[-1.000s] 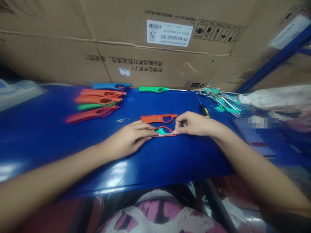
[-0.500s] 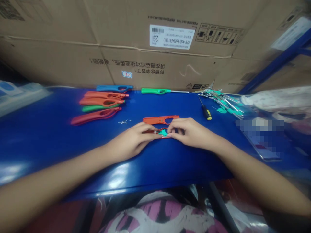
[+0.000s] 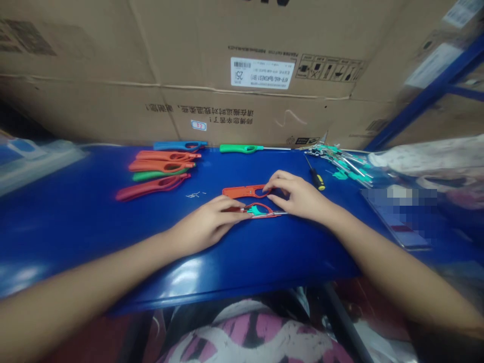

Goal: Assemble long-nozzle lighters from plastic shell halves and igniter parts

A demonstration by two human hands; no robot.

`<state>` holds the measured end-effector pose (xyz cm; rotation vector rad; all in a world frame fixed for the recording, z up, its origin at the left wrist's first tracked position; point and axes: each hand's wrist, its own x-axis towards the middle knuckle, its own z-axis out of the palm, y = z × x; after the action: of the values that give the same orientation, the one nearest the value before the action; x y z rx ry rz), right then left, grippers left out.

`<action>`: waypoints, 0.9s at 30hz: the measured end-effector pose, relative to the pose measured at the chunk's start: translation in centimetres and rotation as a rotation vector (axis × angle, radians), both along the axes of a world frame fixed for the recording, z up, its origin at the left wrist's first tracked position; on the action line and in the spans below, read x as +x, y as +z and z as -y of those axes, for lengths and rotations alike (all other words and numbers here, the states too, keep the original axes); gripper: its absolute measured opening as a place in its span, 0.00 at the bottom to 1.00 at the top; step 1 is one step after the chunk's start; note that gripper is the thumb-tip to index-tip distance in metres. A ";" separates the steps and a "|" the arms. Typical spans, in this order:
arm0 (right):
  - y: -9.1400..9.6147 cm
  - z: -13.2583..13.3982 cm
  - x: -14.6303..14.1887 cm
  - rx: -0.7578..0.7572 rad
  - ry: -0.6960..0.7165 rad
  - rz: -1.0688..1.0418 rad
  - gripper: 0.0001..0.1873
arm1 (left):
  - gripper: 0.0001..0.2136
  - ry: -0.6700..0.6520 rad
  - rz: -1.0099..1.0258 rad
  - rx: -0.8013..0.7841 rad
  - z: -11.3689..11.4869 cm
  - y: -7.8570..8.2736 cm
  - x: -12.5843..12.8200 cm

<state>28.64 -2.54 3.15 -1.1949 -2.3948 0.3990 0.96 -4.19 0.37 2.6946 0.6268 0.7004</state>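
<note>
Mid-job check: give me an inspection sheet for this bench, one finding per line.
Surface: blue tabletop, glossy, showing light reflections.
Work pieces: near orange shell with teal insert and metal rod; far orange shell just beyond.
Clutter: coloured handles at left; white slivers; screwdriver; teal-and-metal pile at right.
Left hand: holding the near orange shell.
Right hand: fingertips at the far orange shell's right end; grip unclear.
Cables: pale strip at back left, possibly one; cannot tell.
Surroundings: cardboard behind; blue frame at right.
</note>
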 end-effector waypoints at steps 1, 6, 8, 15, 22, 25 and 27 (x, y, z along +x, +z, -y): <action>-0.2 -0.3 0.2 -0.002 -0.006 0.033 0.08 | 0.15 0.003 0.008 0.003 0.0 0.0 0.0; -0.6 -0.8 0.5 0.061 -0.005 0.029 0.02 | 0.17 0.073 -0.023 0.085 -0.5 1.4 -0.8; -0.6 -0.7 0.2 0.082 -0.044 -0.050 0.02 | 0.17 0.140 -0.023 0.188 -1.0 2.4 -1.3; 0.3 1.0 -1.7 -0.495 -0.191 -0.638 0.09 | 0.17 0.210 -0.060 0.337 -1.0 4.3 -1.7; 1.1 2.1 -1.5 -0.411 -0.018 -0.410 0.19 | 0.15 0.158 -0.042 0.191 -0.1 3.8 -1.1; 0.8 2.1 -1.2 -0.143 0.126 -0.195 0.21 | 0.15 0.150 -0.105 0.132 0.0 3.7 -1.1; 0.5 2.0 -1.2 -0.104 0.185 -0.117 0.19 | 0.14 0.137 -0.155 0.105 0.0 3.6 -1.1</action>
<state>27.45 -4.57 3.65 -0.9666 -2.4144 0.6410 -0.19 -4.18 3.97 2.8441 0.8417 0.5749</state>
